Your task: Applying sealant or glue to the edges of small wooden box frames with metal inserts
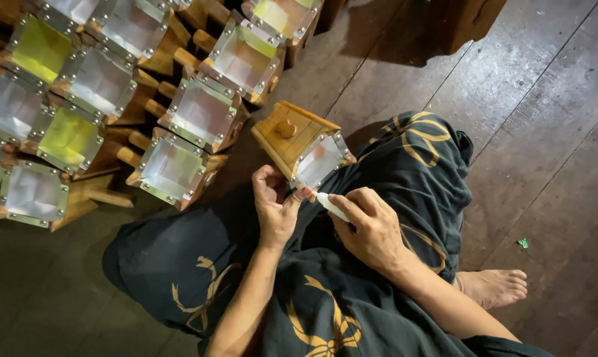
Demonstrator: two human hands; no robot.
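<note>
- Nearest the camera: the person's lap, draped in a dark cloth with gold looped patterns; the two forearms run up over it.
- Left hand: fingers curled, thumb and fingertips pinched on the lower corner of a wooden box; whether the palm takes any of its weight I cannot tell.
- The wooden box sits just above the lap, tilted, between the two hands and the pile behind. It tapers like a small hopper, with a round wooden knob on its upper face and a pale translucent panel framed in metal strips with rivets facing the hands.
- Right hand: fingers closed around a small white tube, its tip touching the panel's lower edge next to the left thumb.
- Bare foot rests on the dark plank floor, at the right edge of the cloth.
- Upper left: stack of similar boxes lying close together on the floor, most with whitish panels, a few yellow-green.
- Small green scrap on the floor, well apart from the hands.
</note>
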